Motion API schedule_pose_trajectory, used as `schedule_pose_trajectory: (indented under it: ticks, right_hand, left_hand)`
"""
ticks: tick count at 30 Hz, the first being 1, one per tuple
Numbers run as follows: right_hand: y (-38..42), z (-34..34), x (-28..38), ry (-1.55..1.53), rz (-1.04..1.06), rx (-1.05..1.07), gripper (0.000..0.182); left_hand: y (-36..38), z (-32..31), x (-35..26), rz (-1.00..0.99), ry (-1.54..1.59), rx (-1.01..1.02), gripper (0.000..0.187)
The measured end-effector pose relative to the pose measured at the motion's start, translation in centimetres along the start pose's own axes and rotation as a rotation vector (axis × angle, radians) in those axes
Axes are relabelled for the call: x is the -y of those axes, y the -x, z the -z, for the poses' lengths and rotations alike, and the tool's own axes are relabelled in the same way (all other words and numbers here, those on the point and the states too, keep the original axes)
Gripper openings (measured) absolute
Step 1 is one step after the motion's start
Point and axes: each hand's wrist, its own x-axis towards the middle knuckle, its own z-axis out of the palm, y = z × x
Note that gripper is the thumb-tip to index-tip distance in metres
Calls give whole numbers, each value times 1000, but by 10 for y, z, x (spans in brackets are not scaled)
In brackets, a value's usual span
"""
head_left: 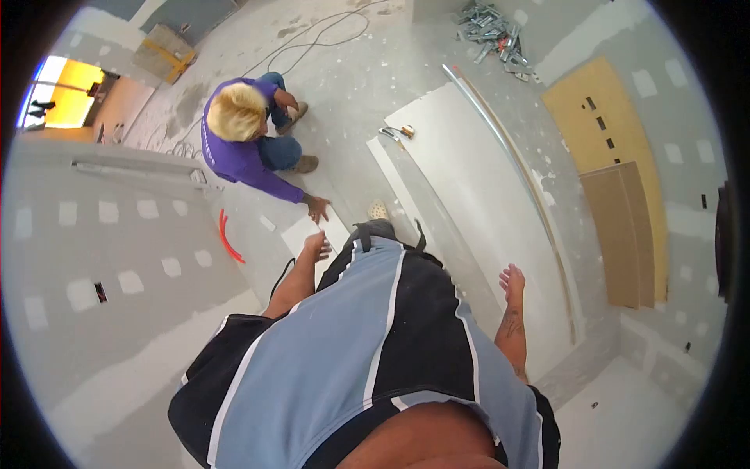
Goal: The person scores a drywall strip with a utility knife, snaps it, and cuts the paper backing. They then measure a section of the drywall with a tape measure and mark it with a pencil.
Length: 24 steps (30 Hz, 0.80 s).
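My left hand hangs at my side with its fingers loosely apart, right over a small white board piece on the floor. Just beyond it, a co-worker's hand reaches down to the same piece. My right hand is held out, fingers spread and nothing in them, above a large white board lying flat. On that board's far end sit a tape measure and a small hand tool. A narrow white strip lies along its left side.
A co-worker in a purple top crouches ahead on the left. A long metal profile runs along the board's right side. Metal pieces are heaped at the back. Brown panels lean on the right wall; a red tube lies left.
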Motion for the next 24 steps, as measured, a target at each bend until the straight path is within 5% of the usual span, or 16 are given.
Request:
schedule_pose_trajectory:
  ticks: [6,7,8,13,17,19,21,24]
  right_hand:
    - [20,-116,-5,75,-239,24,36]
    - [-58,-114,-102,228,82,183,33]
    - [-64,-123,-112,305,38,207,33]
    - [-65,-199,-64,495,-115,280,32]
    - [-148,-275,6,583,-13,408,32]
    - [-137,-319,148,1093,143,477,31]
    - [-167,-371,212,409,-119,185,32]
    - [-232,-454,304,319,-105,306,41]
  left_hand:
    - [-27,23,-165,-296,-209,227,42]
    - [-1,15,-195,-324,-159,170,42]
    - [9,9,-217,-353,-110,115,41]
    - [-48,-17,-272,-348,-42,102,44]
    - [-25,-41,-326,-335,-237,293,48]
    - [-33,-56,-372,-386,-307,321,46]
    - [-65,-70,-422,-477,-254,321,46]
    - [-83,-97,-527,-667,-535,248,45]
